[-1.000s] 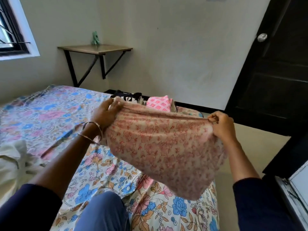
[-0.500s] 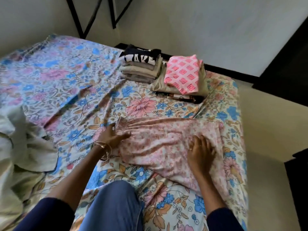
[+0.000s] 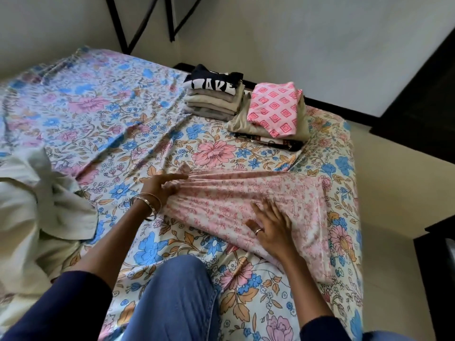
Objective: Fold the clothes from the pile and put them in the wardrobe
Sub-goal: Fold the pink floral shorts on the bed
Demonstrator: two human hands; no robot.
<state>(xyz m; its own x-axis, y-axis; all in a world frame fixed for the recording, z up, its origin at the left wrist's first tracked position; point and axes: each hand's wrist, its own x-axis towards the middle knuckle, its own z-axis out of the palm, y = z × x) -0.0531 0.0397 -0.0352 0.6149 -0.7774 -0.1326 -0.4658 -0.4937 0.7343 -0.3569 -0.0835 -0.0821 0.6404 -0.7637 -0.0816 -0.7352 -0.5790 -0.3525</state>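
A pink floral garment (image 3: 246,205) lies spread flat on the bed, reaching to the right edge. My left hand (image 3: 160,187), bangles on the wrist, rests with fingers spread on its gathered left end. Flat on its lower middle lies my right hand (image 3: 270,227), palm down and wearing a ring. At the far end of the bed stand two folded stacks: one topped by a black printed shirt (image 3: 214,82), one topped by a pink diamond-print piece (image 3: 275,107). A cream unfolded cloth (image 3: 37,212) is heaped at the left.
The bed has a flowered sheet (image 3: 98,107). My knee in blue jeans (image 3: 177,296) is on the mattress near its front edge. Black legs of a wall table (image 3: 128,23) stand behind. Bare floor (image 3: 398,205) and dark furniture (image 3: 428,89) lie to the right.
The garment, held up by both hands a second ago, now lies on the bed. Both hands have let go and press on it; my right hand slid slightly down and left.
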